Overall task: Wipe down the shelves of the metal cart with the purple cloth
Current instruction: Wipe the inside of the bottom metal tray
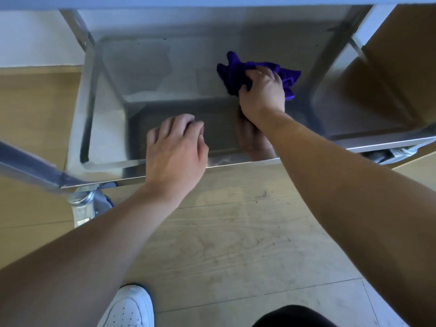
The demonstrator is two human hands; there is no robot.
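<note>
I look down at the lowest shelf (146, 74) of the shiny metal cart. My right hand (262, 93) grips the bunched purple cloth (236, 72) and presses it on the shelf's right half, toward the back. Cloth sticks out past the fingers on the left and right. My left hand (177, 149) rests over the shelf's front rim (94, 179), fingers loosely curled, holding nothing. The hand's reflection shows in the steel.
Cart uprights stand at back left (81, 31) and back right (354, 22); a diagonal bar (26, 166) crosses at the near left. A caster (92, 204) sits under the front left corner. Wooden floor lies below, with my white shoe (129, 308).
</note>
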